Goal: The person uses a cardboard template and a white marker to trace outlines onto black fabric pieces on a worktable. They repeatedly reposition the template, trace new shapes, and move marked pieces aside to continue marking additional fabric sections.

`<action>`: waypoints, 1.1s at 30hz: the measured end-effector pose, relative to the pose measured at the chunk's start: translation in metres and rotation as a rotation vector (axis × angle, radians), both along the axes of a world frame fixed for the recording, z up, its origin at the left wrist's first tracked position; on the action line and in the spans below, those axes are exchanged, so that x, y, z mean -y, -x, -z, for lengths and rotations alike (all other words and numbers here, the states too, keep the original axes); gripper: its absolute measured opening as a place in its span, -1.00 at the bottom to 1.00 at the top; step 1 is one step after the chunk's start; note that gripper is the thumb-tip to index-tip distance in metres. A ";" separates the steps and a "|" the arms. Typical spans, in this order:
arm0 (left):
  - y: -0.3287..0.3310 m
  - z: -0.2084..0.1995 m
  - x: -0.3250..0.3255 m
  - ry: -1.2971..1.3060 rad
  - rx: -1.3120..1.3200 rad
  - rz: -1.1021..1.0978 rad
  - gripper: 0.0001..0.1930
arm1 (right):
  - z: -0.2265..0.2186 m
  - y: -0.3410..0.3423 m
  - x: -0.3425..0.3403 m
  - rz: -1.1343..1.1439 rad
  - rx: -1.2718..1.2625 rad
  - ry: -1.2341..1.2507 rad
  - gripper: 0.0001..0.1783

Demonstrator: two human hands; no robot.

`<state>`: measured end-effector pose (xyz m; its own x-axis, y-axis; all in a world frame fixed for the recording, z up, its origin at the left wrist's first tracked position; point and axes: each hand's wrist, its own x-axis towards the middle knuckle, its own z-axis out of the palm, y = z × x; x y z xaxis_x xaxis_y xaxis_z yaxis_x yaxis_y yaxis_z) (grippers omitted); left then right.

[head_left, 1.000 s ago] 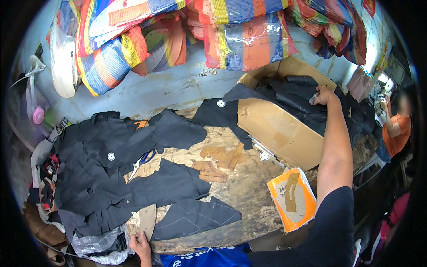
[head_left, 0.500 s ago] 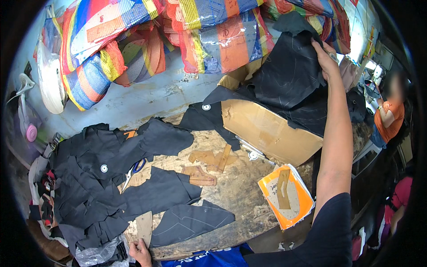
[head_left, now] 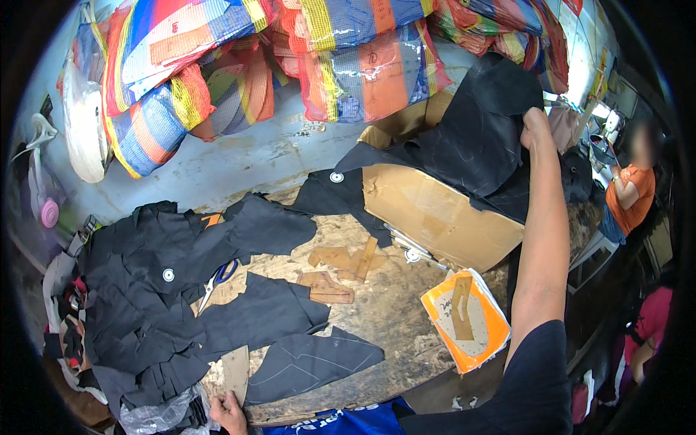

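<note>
Right hand (head_left: 534, 129) outstretched far right, gripping raised black sheet (head_left: 478, 119) over carton (head_left: 438, 216); left hand (head_left: 230, 415) curled against brown template (head_left: 235, 370), grip unclear, at near edge of table (head_left: 395, 315), bare mid-right.

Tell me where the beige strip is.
Head view, lower left: the beige strip is on the wooden table, its bottom end at the left hand, just left of the chalk-marked black piece.

A cutting workshop: between the left hand (head_left: 230, 415) and the right hand (head_left: 535, 130) stretches a scarred wooden bench (head_left: 391, 312) with scissors (head_left: 210, 287), brown templates (head_left: 326, 288) and chalk-marked black material (head_left: 312, 368); striped mesh bags (head_left: 373, 72) bulge beyond both, a co-worker (head_left: 632, 197) farther right.
</note>
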<state>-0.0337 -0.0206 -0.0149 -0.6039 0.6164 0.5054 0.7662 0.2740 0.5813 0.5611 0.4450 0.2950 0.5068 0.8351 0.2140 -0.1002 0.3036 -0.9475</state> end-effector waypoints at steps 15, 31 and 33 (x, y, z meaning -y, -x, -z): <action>-0.001 -0.002 0.000 0.027 0.012 -0.007 -0.67 | -0.004 0.006 0.015 0.003 -0.240 0.244 -0.25; -0.002 -0.002 0.000 0.036 0.047 0.001 -0.66 | -0.007 0.043 0.052 -0.434 -0.166 -0.184 -0.47; -0.003 -0.004 0.000 0.015 0.027 0.011 -0.67 | -0.004 0.034 0.045 -0.460 -0.199 -0.191 -0.48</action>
